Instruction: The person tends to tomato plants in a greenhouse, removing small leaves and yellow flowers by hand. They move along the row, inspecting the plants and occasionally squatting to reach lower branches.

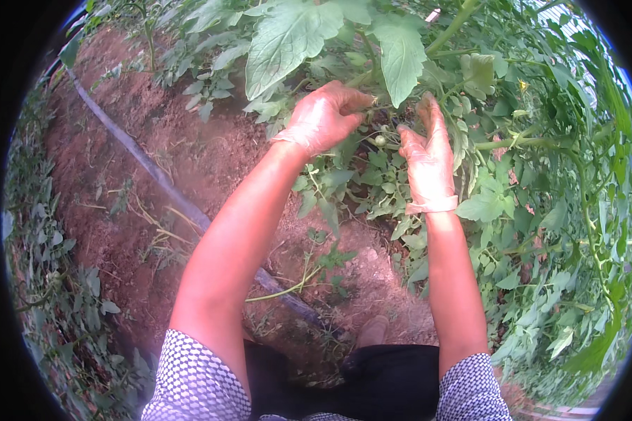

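Both my hands wear thin clear gloves and are among the stems of a tomato plant (289, 42). My left hand (326, 117) has its thumb and forefinger close together at a thin sprig with a small yellowish flower; whether they pinch it I cannot tell. To its right, my right hand (431, 152) is raised with thumb and fingers apart, nothing seen between them. A small green tomato (380, 140) hangs between the two hands. Large leaves hang over the fingertips, and a thick green stem (526, 142) runs off to the right of my right hand.
A dark hose (131, 144) crosses the brown soil diagonally, passing beneath my left forearm. A cut or fallen leafy stem (289, 290) lies over it. Dense tomato foliage (532, 284) fills the right side, and more plants (42, 247) line the left. My shoe (373, 330) is on the soil below.
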`<state>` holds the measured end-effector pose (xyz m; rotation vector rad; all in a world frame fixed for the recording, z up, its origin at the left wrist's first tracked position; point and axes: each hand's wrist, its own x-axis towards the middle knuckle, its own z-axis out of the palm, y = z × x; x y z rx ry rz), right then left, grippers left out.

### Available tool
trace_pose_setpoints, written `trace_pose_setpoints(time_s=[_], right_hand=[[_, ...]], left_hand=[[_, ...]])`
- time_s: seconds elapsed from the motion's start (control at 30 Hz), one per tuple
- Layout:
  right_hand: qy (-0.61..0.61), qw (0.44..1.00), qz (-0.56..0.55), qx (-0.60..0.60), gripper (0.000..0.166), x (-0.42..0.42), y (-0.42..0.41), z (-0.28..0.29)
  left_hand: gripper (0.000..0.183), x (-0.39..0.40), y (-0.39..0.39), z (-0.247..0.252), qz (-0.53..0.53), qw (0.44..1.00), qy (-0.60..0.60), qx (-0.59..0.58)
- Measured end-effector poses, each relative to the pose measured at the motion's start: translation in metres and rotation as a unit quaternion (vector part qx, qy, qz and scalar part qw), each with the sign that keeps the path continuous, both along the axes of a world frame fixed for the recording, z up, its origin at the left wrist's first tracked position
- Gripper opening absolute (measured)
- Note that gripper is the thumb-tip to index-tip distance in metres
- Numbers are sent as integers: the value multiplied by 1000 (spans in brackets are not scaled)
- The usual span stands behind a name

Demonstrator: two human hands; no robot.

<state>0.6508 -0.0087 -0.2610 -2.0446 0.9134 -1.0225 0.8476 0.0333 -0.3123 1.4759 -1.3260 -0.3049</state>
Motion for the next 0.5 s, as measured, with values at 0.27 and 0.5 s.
trace_pose_setpoints(time_s=[0.27, 0.5], right_hand=[[-24, 1000, 12, 17, 76, 4, 0, -3], [-2, 1000, -2, 7, 76, 4, 8, 4]], left_hand=[[22, -7, 12, 8, 82, 988, -124, -28], [68, -27, -3, 39, 100, 985, -85, -110]])
